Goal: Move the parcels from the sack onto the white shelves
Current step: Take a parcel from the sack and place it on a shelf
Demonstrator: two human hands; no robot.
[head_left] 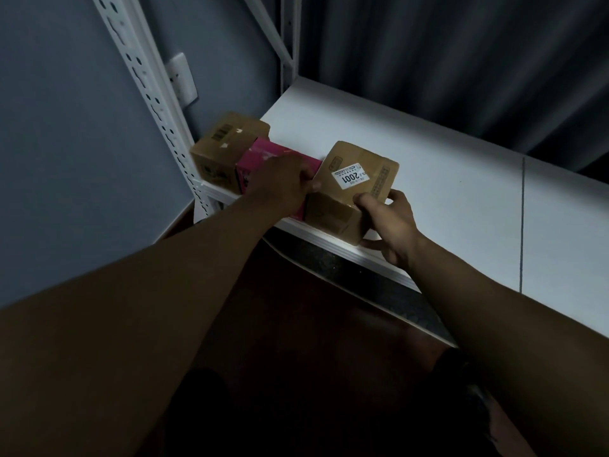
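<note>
On the white shelf (428, 153), a brown carton (227, 140) sits at ten o'clock, touching a pink box (263, 156). The left hand (280, 186) curls over the labelled parcel (357, 179)'s left edge at nine o'clock; the right hand (389, 222) pinches its near-right corner at five o'clock. Both grips hold this parcel just beside the pink box, its long axis running away from the person.

I take the white shelf (412, 166) as my landmark. Its left front corner is crowded: a brown box (227, 140), a pink box (263, 159) and a labelled carton (356, 179) stand touching in a row. Right of the carton and behind it, the board lies bare. The perforated upright (155, 103) closes the left end, and a dark curtain (461, 61) hangs behind.
</note>
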